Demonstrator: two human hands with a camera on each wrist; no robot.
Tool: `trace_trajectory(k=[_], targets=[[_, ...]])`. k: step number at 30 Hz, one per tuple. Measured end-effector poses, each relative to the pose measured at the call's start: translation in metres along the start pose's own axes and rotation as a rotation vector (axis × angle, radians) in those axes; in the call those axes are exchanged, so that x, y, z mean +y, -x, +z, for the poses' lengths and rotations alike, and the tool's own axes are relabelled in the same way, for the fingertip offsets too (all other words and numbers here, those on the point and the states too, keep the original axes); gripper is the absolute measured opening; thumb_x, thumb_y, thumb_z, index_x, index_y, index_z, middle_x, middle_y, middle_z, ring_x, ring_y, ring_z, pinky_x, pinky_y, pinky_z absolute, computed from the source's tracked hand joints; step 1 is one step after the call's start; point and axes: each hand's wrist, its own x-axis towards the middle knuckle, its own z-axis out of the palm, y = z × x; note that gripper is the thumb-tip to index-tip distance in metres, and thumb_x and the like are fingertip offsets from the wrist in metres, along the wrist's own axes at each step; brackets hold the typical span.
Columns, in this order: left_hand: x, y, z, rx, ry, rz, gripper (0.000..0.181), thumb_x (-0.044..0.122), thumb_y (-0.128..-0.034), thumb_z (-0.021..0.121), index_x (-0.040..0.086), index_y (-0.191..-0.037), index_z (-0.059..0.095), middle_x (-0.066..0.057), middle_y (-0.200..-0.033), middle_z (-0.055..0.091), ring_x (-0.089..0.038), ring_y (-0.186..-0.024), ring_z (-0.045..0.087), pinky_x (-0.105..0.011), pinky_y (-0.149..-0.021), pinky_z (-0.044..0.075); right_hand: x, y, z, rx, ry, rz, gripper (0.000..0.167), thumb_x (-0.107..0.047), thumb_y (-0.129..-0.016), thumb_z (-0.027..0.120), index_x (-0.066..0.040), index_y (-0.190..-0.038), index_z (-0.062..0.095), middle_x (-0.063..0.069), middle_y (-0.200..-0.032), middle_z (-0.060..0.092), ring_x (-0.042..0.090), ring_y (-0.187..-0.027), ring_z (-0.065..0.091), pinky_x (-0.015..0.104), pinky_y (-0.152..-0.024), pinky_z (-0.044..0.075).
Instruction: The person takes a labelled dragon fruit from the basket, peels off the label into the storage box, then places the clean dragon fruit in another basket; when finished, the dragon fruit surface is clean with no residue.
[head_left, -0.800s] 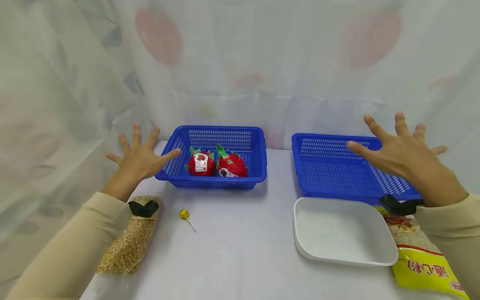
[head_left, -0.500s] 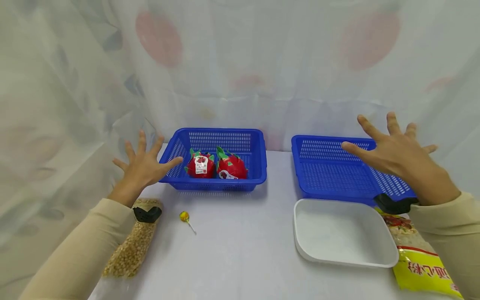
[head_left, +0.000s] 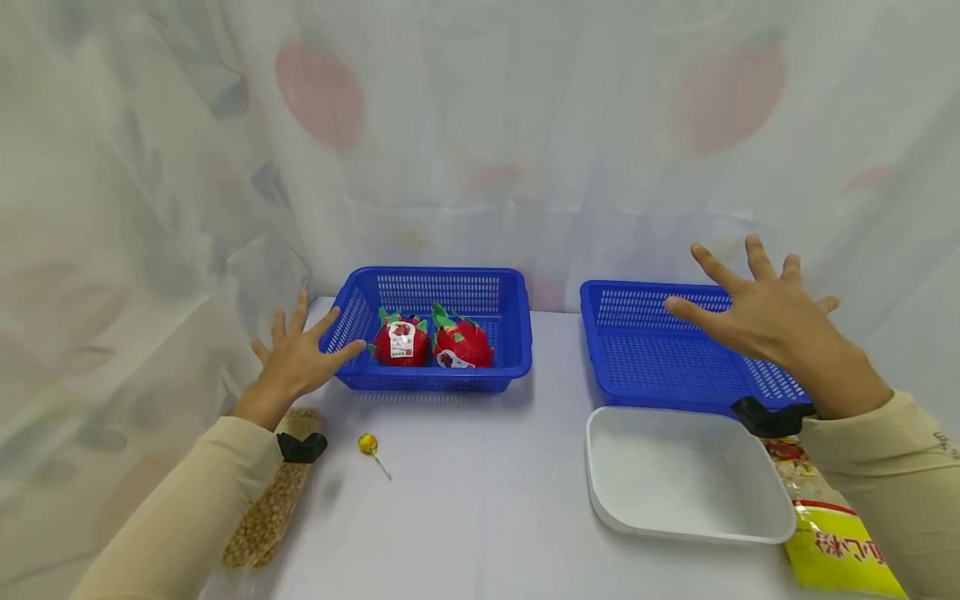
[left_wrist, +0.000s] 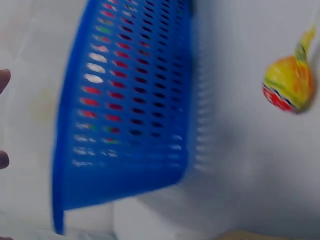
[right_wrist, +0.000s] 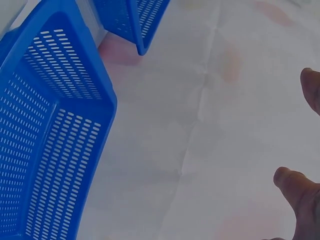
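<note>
My left hand (head_left: 295, 364), its fingers spread, hovers by the left end of a blue basket (head_left: 435, 382) and holds nothing. Two red dragon fruits (head_left: 401, 342) with green tips and white labels lie in that basket. On the table in front of it lies a lollipop (head_left: 367, 444) in a yellow wrapper, also large in the left wrist view. My right hand (head_left: 772, 321), fingers spread too, is above the right side of a second blue basket (head_left: 660, 367) and grips nothing. That basket's perforated inside shows in the right wrist view.
A white plastic tub (head_left: 686, 475) stands before the right basket. Beside it, partly under my right sleeve, lies a yellow-and-clear food bag (head_left: 832, 533). A bag of tan grains (head_left: 266, 517) lies by my left forearm. A white patterned curtain (head_left: 480, 125) hangs behind the baskets.
Both hands have moved inward and slightly lower in the head view, the left toward the right and the right toward the left. Their fingers stay spread. The whole scene sits slightly lower in view.
</note>
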Motion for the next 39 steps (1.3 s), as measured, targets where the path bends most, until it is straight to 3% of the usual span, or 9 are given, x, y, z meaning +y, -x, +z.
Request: trace_trajectory(k=[9,18,24,39], targets=[[-0.02,-0.004,0.021,-0.064,0.012,-0.01,0.092,0.077,-0.085,0.04,0.013,-0.151,0.033,-0.02,-0.158,-0.004,-0.059,-0.134,-0.008,-0.082,-0.087,-0.008,-0.004,-0.002,0.006,-0.026,-0.008,-0.012,0.086,-0.074,-0.088,0.036,-0.033,-0.155,0.001,0.03,-0.152,-0.017,0.07,-0.122,-0.013,0.089,-0.066,-0.001],[-0.026,-0.01,0.031,-0.177,0.018,-0.031,0.096,0.077,-0.086,0.036,0.006,-0.151,0.03,-0.019,-0.159,0.0,-0.056,-0.136,-0.004,-0.081,-0.09,-0.006,-0.008,-0.002,0.011,-0.024,-0.018,-0.025,0.088,-0.075,-0.087,0.038,-0.032,-0.156,0.004,0.027,-0.154,-0.013,0.068,-0.125,-0.01,0.089,-0.067,-0.001],[-0.029,-0.011,0.034,-0.175,0.026,-0.027,0.098,0.077,-0.086,0.037,0.004,-0.151,0.027,-0.018,-0.159,-0.001,-0.053,-0.137,0.005,-0.081,-0.092,0.001,-0.012,0.0,0.01,-0.011,-0.042,-0.026,0.089,-0.074,-0.087,0.04,-0.031,-0.156,0.005,0.026,-0.155,-0.013,0.066,-0.128,-0.01,0.089,-0.07,-0.001],[-0.033,-0.015,0.038,-0.188,0.102,-0.012,0.095,0.071,-0.0889,0.041,0.003,-0.152,0.02,-0.017,-0.159,-0.006,-0.054,-0.137,0.007,-0.078,-0.094,0.011,-0.028,0.002,0.006,-0.035,-0.118,-0.066,0.088,-0.072,-0.087,0.042,-0.034,-0.155,0.001,0.021,-0.157,-0.012,0.058,-0.134,-0.007,0.085,-0.084,0.01]])
